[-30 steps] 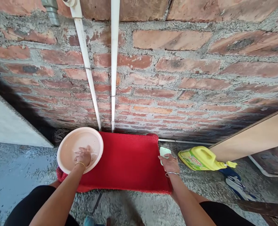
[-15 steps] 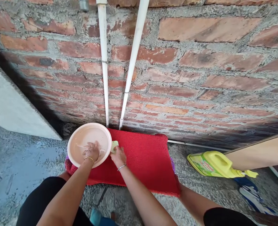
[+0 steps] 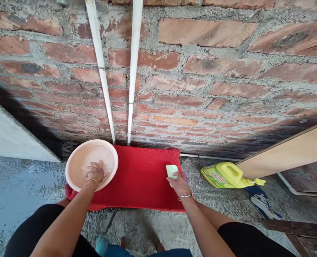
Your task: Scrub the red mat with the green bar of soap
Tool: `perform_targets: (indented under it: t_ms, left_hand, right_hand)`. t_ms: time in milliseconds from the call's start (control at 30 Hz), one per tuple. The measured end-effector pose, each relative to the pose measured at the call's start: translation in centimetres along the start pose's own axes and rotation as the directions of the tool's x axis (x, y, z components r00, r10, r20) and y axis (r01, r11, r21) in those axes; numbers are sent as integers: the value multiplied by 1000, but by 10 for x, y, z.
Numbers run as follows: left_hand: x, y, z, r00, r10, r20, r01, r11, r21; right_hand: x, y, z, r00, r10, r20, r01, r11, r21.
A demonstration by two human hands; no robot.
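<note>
My left hand (image 3: 96,170) is in the shallow water of a pale pink basin (image 3: 70,160), fingers spread and palm down. The basin tilts slightly at the left end of a red cloth (image 3: 142,175), which is stretched out flat. Toward the right end of that cloth, my right hand (image 3: 180,184) grips a pale green bar of soap (image 3: 171,171), thumb on one side. The soap is just over the cloth; whether it touches cannot be made out. What lies under the cloth is mostly hidden, with a bit of purple at its right edge.
A yellow detergent jug (image 3: 225,175) lies on the wet concrete floor at right, beside a blue and white slipper (image 3: 262,203). Behind the cloth rises a brick wall (image 3: 179,100) with two white pipes (image 3: 133,71). A pale board (image 3: 10,132) leans at left.
My right hand has carried the soap from beside the basin rightward across the red cloth. My left hand stays in the basin. The view has shifted slightly right.
</note>
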State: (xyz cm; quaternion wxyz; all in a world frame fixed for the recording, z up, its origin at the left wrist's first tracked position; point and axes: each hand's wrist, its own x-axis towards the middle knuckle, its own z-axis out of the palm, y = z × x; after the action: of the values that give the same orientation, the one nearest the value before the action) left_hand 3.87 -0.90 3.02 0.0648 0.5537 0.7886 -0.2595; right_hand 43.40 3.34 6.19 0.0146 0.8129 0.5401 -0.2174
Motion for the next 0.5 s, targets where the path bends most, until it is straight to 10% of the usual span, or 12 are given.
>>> perform_targets:
  t_ms: [233, 500]
  left_hand:
    - [-5, -2, -12, 999, 20, 26, -19, 1000, -19]
    - [-2, 1, -8, 999, -12, 46, 13, 1000, -17]
  right_hand:
    - [5, 42, -10, 981, 159, -108, -146, 982, 116]
    - [-67, -107, 63, 975, -212, 63, 181, 929, 322]
